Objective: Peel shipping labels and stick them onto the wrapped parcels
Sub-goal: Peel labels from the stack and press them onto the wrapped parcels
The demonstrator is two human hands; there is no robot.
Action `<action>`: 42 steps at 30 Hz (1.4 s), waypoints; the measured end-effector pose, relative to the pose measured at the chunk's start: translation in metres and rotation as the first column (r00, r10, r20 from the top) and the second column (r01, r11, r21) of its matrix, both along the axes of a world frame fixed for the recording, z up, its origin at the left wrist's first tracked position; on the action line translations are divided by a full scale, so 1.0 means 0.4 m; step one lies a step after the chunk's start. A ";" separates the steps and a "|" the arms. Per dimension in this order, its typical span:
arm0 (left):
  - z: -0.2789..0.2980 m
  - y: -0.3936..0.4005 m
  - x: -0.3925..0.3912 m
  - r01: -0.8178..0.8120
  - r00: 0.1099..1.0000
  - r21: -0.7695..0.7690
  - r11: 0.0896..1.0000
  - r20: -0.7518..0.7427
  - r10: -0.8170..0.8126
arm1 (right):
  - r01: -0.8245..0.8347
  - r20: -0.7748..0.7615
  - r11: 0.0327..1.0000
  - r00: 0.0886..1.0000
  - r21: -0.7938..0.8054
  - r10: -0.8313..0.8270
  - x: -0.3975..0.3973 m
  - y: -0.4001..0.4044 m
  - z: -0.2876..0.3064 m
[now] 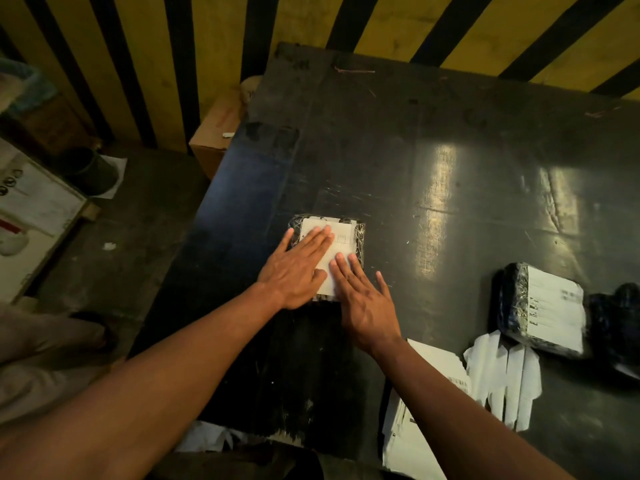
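Note:
A black-wrapped parcel (pixel 360 237) lies flat on the dark table (pixel 433 168) with a white shipping label (pixel 344 239) on its top. My left hand (pixel 298 268) lies flat with straight fingers pressing the label's left part. My right hand (pixel 363 299) lies flat beside it, fingertips on the label's lower right part. A second wrapped parcel (pixel 512 299) bearing a white label (pixel 554 310) lies at the right. A stack of label sheets (pixel 415 427) sits near the front edge, under my right forearm.
Peeled white backing strips (pixel 502 379) lie beside the sheets. Another black-wrapped item (pixel 620 323) sits at the far right edge. A cardboard box (pixel 214 133) stands left of the table, a dark bin (pixel 90 171) on the floor, and a yellow-black striped wall (pixel 138 46) behind.

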State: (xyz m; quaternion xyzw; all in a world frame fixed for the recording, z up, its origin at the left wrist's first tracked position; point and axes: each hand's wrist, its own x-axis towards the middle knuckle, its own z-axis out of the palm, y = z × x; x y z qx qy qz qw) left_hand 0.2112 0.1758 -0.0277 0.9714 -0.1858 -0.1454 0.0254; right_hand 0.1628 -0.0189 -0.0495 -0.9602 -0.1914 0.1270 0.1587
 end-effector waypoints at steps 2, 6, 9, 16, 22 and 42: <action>0.002 0.040 0.004 -0.038 0.999 0.031 0.999 0.003 0.038 | -0.004 0.001 1.000 1.000 -0.006 0.004 0.002 0.000 0.001; 0.024 0.080 0.019 -0.115 0.992 0.114 0.987 -0.043 0.121 | -0.006 -0.014 1.000 1.000 0.000 0.006 0.005 0.004 0.004; 0.026 0.025 0.029 -0.063 0.998 0.065 0.996 -0.018 0.064 | 0.001 -0.022 1.000 1.000 0.010 -0.001 -0.001 0.002 0.002; 0.005 -0.022 0.089 0.071 0.995 0.020 0.997 -0.073 -0.069 | -0.009 0.003 1.000 1.000 -0.004 0.009 0.014 0.002 0.004; 0.003 0.045 0.188 -0.182 0.972 0.054 0.982 -0.140 0.188 | 0.016 -0.003 0.999 1.000 0.041 -0.016 -0.002 0.002 -0.009; 0.026 0.046 -0.112 -0.588 0.788 -0.334 0.737 -0.442 0.428 | 0.197 -0.334 0.974 0.931 0.110 -0.150 0.037 -0.018 0.037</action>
